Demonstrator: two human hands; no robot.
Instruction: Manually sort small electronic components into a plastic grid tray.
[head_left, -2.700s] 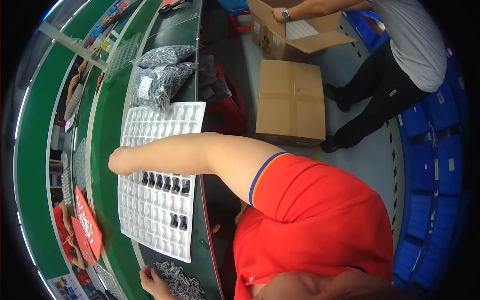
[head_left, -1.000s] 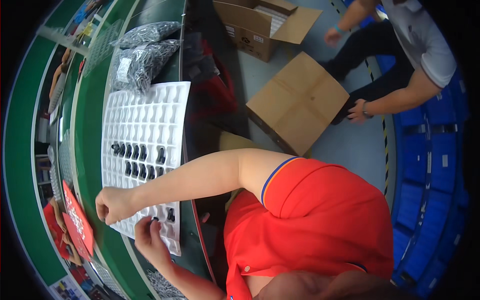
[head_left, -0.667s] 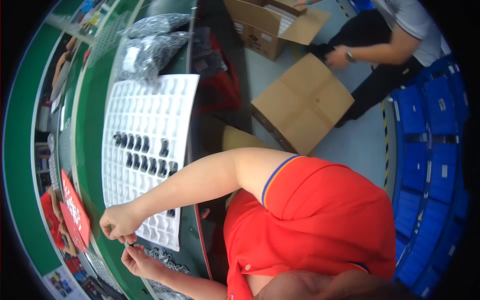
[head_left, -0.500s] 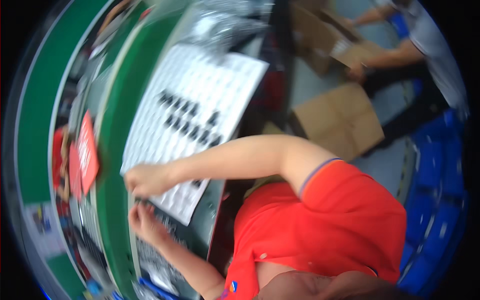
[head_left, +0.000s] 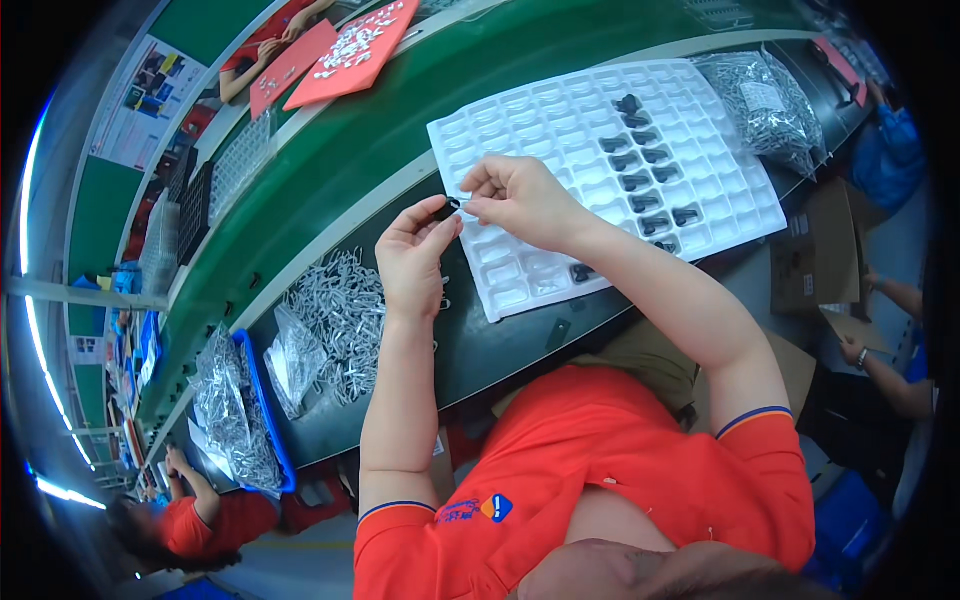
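My left hand (head_left: 412,255) is closed in a pinch on a small black part (head_left: 450,207) with a ring-like end. Right beside it, the fingers of my right hand (head_left: 528,203) are pinched together around a thin, pale metal piece (head_left: 465,200) that touches or nearly touches the black part. Both hands are raised over the near left edge of a white moulded tray (head_left: 560,130) with rows of pockets. Several similar black parts (head_left: 637,183) sit in its middle pockets. Left of my forearm spreads a heap of bent metal hooks (head_left: 345,320) on the dark worktop (head_left: 465,365).
A clear bag of metal pieces (head_left: 765,105) lies beyond the tray. At the left are a small plastic bag (head_left: 295,360) and a blue bin (head_left: 268,425) with bagged metal pieces. A green conveyor (head_left: 330,170) runs behind; red sheets (head_left: 350,55) lie across it. Co-workers are nearby.
The view has turned and become sharp, so the tray now appears further right. My hands have come together, fingertip to fingertip, and the black part now shows between them.
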